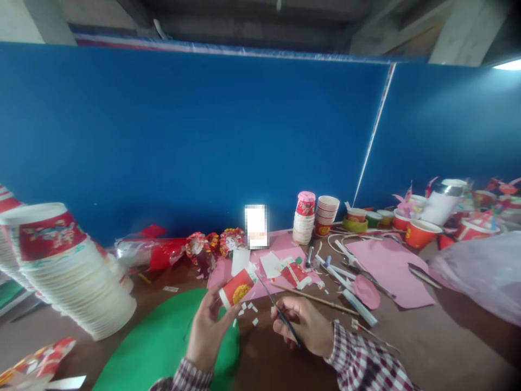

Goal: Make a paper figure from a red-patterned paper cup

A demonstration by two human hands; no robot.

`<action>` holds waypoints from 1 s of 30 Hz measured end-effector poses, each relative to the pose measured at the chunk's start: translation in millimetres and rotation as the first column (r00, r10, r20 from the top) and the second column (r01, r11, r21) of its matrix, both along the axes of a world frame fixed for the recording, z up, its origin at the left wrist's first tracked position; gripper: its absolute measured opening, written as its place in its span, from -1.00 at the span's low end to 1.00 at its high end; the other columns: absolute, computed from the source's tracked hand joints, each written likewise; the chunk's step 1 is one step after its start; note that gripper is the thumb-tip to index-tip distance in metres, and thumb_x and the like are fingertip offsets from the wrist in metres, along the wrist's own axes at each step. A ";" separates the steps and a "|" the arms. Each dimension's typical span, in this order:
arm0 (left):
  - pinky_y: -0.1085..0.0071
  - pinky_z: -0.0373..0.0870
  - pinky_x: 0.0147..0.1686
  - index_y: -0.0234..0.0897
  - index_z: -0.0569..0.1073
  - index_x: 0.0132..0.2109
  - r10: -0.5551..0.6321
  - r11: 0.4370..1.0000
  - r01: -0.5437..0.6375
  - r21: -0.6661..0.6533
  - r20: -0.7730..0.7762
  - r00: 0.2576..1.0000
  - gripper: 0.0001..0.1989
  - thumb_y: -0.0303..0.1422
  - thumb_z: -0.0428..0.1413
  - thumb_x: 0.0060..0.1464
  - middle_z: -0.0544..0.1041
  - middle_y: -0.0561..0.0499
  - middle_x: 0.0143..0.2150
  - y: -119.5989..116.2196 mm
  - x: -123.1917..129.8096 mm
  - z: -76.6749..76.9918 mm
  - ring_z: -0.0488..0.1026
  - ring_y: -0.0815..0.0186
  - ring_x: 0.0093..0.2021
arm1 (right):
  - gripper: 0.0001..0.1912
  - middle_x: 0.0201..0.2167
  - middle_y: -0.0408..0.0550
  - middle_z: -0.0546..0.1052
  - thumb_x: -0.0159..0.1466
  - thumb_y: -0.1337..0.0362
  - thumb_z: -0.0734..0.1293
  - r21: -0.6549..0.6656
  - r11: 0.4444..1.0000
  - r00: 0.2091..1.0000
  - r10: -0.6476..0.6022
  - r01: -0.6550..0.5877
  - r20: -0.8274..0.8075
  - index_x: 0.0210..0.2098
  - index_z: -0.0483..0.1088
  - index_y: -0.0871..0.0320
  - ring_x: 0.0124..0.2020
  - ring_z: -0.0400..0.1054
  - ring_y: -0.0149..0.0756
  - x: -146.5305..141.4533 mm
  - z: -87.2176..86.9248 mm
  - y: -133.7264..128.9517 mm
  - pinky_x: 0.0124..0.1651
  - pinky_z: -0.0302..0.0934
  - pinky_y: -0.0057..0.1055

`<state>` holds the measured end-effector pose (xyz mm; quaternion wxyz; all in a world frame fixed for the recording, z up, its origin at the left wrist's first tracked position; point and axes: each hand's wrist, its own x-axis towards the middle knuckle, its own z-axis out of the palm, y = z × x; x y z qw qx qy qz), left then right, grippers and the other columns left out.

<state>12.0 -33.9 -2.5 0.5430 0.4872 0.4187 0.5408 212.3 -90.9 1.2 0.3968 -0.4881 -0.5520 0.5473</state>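
Note:
My left hand (209, 323) is closed on a red paper piece (237, 288) with a yellow round print and a white edge, apparently cut from a cup. To its right, my right hand (304, 325) grips dark-handled scissors (280, 313), whose blades point up and left toward the red piece. Whether the blade tips touch the paper is not clear. Small white paper scraps (254, 321) lie on the brown table between my hands. Behind them, more red and white cut pieces (296, 274) rest on pink paper (280, 243).
Tall stacked paper cups (77, 277) lean at the left, beside a round green sheet (163, 339). Two cup stacks (304, 217) stand at the back. Glue sticks (360, 307), pink sheets (391, 266), bowls (422, 232) and a plastic bag (484, 271) occupy the right.

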 end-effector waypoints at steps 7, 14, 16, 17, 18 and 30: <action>0.32 0.45 -0.29 -0.27 0.28 0.01 -0.023 0.995 0.030 -0.092 0.082 0.996 -0.49 -0.23 0.16 -0.12 0.49 -0.11 -0.15 -2.0 0.8 -2.5 0.47 0.17 -0.18 | -0.66 -0.62 -0.22 0.33 0.06 0.09 0.34 0.009 1.000 0.999 0.000 -0.001 0.035 -0.30 0.29 0.21 -0.66 0.22 -0.51 1.0 -1.0 -0.8 -0.62 0.19 -0.57; 0.33 0.43 -0.22 -0.30 0.22 0.09 -0.034 0.997 0.036 -0.074 0.027 0.999 -0.40 -0.25 0.17 -0.12 0.45 -0.15 -0.06 -2.4 0.5 -4.9 0.42 0.13 -0.09 | -0.63 -0.61 -0.21 0.33 0.03 0.07 0.37 0.008 1.000 1.000 0.004 -0.004 -0.016 -0.31 0.29 0.21 -0.65 0.21 -0.51 1.2 0.7 -0.8 -0.62 0.18 -0.58; 0.34 0.43 -0.24 -0.31 0.24 0.07 -0.035 0.997 0.035 -0.071 0.014 0.999 -0.41 -0.26 0.18 -0.13 0.46 -0.14 -0.06 -2.6 0.7 -5.1 0.42 0.14 -0.09 | -0.61 -0.61 -0.22 0.33 0.03 0.05 0.36 0.007 1.000 1.000 -0.004 0.004 -0.024 -0.31 0.28 0.21 -0.65 0.21 -0.52 1.1 1.1 -0.7 -0.62 0.18 -0.58; 0.35 0.43 -0.24 -0.31 0.25 0.06 -0.032 0.997 0.033 -0.067 0.011 0.999 -0.41 -0.26 0.18 -0.14 0.46 -0.14 -0.06 -2.7 0.8 -5.2 0.42 0.15 -0.09 | -0.61 -0.61 -0.22 0.33 0.03 0.04 0.36 0.007 1.000 1.000 -0.007 0.007 -0.020 -0.31 0.28 0.21 -0.66 0.21 -0.52 1.3 1.2 -0.7 -0.62 0.18 -0.57; 0.35 0.43 -0.24 -0.31 0.26 0.06 -0.026 0.998 0.026 -0.062 0.008 1.000 -0.41 -0.26 0.19 -0.15 0.46 -0.14 -0.07 -2.7 0.9 -5.5 0.42 0.15 -0.09 | -0.61 -0.61 -0.22 0.33 0.03 0.04 0.35 0.005 1.000 1.000 -0.008 0.008 -0.013 -0.30 0.29 0.21 -0.66 0.21 -0.52 1.5 1.3 -0.6 -0.62 0.18 -0.57; 0.33 0.42 -0.25 -0.34 0.27 0.04 -0.055 0.997 0.054 -0.061 -0.008 0.998 -0.43 -0.25 0.18 -0.15 0.47 -0.13 -0.14 -5.1 2.3 -2.3 0.42 0.16 -0.11 | -0.63 -0.65 -0.22 0.34 0.05 0.09 0.36 0.007 1.000 1.000 0.002 -0.002 0.031 -0.28 0.30 0.22 -0.67 0.22 -0.50 4.4 0.6 -0.2 -0.62 0.17 -0.57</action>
